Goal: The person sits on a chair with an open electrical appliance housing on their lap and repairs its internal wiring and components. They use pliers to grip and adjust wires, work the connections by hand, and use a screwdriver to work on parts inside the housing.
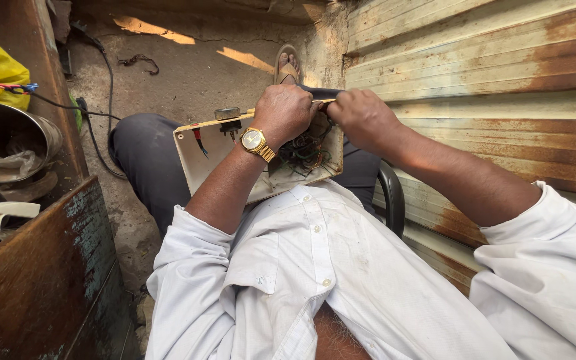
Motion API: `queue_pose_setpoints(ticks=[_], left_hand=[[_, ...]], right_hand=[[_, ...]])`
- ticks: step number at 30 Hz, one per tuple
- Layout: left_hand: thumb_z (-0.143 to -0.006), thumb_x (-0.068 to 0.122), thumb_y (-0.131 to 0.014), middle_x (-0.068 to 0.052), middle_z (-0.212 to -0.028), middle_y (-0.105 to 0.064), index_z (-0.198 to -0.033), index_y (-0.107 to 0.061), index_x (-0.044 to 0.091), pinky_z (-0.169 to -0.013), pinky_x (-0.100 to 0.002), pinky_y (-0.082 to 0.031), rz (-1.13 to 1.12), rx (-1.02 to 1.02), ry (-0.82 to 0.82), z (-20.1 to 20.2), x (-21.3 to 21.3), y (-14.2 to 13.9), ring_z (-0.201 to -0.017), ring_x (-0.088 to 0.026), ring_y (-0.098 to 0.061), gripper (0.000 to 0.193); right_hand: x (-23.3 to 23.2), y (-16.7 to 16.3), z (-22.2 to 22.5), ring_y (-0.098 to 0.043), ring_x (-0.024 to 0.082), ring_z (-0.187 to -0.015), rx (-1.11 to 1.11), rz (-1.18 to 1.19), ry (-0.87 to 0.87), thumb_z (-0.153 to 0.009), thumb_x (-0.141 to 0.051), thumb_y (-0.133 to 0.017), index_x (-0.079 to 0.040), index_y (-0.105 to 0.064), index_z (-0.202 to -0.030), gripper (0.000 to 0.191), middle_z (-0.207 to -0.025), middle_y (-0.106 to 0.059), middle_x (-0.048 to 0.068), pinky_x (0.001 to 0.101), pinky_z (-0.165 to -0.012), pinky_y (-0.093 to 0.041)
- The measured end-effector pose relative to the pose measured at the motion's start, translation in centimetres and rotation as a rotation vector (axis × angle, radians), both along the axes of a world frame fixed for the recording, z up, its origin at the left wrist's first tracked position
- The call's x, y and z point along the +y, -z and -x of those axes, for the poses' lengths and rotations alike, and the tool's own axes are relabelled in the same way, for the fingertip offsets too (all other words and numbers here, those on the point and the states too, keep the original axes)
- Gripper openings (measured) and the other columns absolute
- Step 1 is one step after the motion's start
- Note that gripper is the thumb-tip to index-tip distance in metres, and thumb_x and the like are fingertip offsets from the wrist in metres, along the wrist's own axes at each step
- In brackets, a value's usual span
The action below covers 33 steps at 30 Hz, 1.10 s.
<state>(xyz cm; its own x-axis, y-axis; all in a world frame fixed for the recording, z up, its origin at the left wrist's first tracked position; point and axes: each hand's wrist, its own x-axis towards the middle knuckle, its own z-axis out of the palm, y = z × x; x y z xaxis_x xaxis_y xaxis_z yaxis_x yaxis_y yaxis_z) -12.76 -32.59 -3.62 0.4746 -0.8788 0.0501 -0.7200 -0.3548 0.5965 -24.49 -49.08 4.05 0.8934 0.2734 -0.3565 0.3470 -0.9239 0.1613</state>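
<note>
A cream-coloured, flat, open electrical panel box [221, 157] rests tilted on the person's lap, across dark trousers, its open face turned up toward the camera. A tangle of green and dark wires [305, 152] fills the box's right half, and a small round gauge [227, 113] sits on its far edge near the left corner. The left hand [281, 113], with a gold wristwatch [256, 142] on the wrist, is clenched over the far edge of the box above the wires. The right hand [363, 120] is closed in a fist just beside it at the far right corner; a thin pale rod-like tool [325, 101] shows between the two fists, though which hand grips it cannot be told. Rusty corrugated metal sheeting [488, 73] stands at the right, and steel pots [8, 140] sit on a worn wooden bench at the left.
</note>
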Motion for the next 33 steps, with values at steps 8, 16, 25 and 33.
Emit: queue_pose_setpoints(ticks=[8,16,25,33], left_hand=[[-0.096,0.044,-0.065,-0.019,-0.070,-0.069,-0.074,-0.078,0.004,-0.063,-0.050,-0.055,0.080,0.032,-0.052,0.1,0.2,1.3,-0.068,-0.038,-0.069,0.046],[-0.096,0.043,-0.064,-0.020,-0.070,-0.070,-0.075,-0.077,0.003,-0.065,-0.051,-0.053,0.010,0.147,-0.069,0.2,-0.3,2.5,-0.066,-0.038,-0.069,0.047],[-0.098,0.042,-0.063,-0.019,-0.071,-0.070,-0.075,-0.077,0.003,-0.065,-0.050,-0.054,0.010,0.072,-0.048,0.6,-0.2,1.9,-0.067,-0.037,-0.070,0.047],[-0.096,0.043,-0.063,-0.019,-0.077,-0.072,-0.077,-0.077,0.003,-0.067,-0.049,-0.054,0.042,0.011,-0.049,0.7,-0.4,1.9,-0.071,-0.036,-0.070,0.046]], right_hand=[[-1.3,2.3,0.1,-0.063,0.019,-0.077,-0.043,0.237,-0.151,-0.095,-0.015,-0.059,-0.009,-0.061,-0.099,0.007,-0.087,-0.064,0.007,0.0342,-0.067,-0.054],[0.2,2.1,0.3,-0.072,0.027,-0.076,0.165,0.090,0.393,-0.108,-0.038,-0.060,-0.004,-0.057,-0.115,0.034,-0.087,-0.066,0.014,0.0416,-0.066,-0.058],[0.3,0.9,0.7,-0.069,0.025,-0.080,0.027,0.026,0.165,-0.100,-0.020,-0.064,-0.005,-0.062,-0.109,0.017,-0.094,-0.063,0.013,0.0386,-0.065,-0.058],[-0.5,1.9,0.4,-0.062,0.010,-0.064,0.032,0.324,-0.204,-0.103,-0.012,-0.051,-0.010,-0.064,-0.099,0.014,-0.077,-0.061,0.004,0.0270,-0.054,-0.053]])
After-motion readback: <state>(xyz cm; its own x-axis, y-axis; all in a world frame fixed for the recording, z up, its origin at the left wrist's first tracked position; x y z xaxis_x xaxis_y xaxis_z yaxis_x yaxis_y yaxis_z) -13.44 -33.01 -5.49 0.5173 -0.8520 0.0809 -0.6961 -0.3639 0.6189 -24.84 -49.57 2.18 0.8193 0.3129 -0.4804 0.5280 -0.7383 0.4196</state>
